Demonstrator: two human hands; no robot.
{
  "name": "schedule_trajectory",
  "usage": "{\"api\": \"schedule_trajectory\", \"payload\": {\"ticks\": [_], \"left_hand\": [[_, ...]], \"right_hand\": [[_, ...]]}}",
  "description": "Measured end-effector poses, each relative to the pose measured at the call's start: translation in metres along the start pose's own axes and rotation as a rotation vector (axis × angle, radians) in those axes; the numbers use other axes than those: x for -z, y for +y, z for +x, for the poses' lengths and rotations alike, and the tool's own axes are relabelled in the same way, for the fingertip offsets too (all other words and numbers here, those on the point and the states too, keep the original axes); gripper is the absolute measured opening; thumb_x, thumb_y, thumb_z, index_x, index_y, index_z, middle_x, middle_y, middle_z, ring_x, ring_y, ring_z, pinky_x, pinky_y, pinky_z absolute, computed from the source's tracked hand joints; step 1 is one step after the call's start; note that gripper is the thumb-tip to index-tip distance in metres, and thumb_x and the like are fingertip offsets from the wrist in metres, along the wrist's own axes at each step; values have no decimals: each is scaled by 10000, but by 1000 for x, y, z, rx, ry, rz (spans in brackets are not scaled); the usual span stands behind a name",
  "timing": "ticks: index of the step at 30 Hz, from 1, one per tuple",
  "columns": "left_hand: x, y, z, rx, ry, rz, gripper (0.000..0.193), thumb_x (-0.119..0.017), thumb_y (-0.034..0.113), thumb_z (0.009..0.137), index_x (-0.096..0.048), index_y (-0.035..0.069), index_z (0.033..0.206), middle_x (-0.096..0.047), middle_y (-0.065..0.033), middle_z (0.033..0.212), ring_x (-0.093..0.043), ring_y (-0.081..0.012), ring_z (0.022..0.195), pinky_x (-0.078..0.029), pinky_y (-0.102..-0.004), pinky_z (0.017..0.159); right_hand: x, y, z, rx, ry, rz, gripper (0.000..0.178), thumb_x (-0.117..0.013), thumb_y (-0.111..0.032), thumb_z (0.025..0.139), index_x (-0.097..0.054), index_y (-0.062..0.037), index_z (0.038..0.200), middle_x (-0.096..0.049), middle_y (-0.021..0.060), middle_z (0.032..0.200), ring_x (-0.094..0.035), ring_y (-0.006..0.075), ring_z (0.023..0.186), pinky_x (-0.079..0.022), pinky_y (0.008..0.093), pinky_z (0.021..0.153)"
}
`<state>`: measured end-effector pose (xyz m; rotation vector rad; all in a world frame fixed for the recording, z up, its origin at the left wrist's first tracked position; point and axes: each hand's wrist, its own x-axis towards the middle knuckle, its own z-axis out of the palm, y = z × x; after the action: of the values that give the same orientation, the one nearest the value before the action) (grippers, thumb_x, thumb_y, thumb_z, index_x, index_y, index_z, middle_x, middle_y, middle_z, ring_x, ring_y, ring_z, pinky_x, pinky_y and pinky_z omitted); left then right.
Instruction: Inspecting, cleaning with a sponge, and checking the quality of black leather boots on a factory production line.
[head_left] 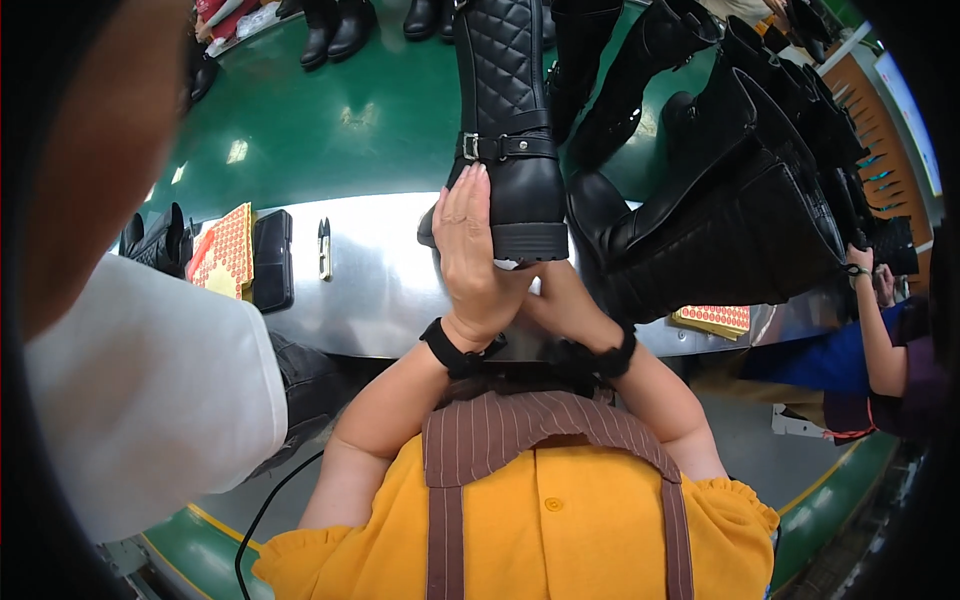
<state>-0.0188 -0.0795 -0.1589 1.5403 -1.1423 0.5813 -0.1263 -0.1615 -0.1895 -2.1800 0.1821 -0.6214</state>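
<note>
A tall black boot with a quilted shaft and a buckled ankle strap is in front of me, its heel towards me. My left hand grips its side near the heel, fingers stretched up to the strap. My right hand is just below the thick sole, close to my left hand; its fingers are mostly hidden. A small white patch shows under the sole, too covered to name. Part of another dark shape peeks out left of my left hand.
Several black boots crowd the right side; more stand on the green tabletop. Left on the metal bench edge lie thread snips, a black case and sticker sheets. Co-workers are on both sides, one in a white sleeve.
</note>
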Motion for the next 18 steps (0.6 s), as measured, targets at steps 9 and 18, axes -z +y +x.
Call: {"api": "schedule_trajectory", "payload": {"ticks": [9,18], "left_hand": [[0,-13,-9,-103,-26,27,783,-856,182,723,-499,-20,1390,-542,-225,1400,-523,-385,1314,-321,-561,1137],[9,-16,-15,-91,-67,31,754,-845,162,725,-511,-3,1381,-546,-215,1398,-519,-375,1322,-307,-553,1148]], "right_hand": [[60,-55,-4,-80,428,360,269,-695,-10,897,-622,-24,1156,-629,74,1118,-647,138,982,-577,289,817],[91,-81,43,-48,112,-140,265,-860,-107,698,-687,-39,887,-621,45,889,-621,159,756,-523,266,660]]}}
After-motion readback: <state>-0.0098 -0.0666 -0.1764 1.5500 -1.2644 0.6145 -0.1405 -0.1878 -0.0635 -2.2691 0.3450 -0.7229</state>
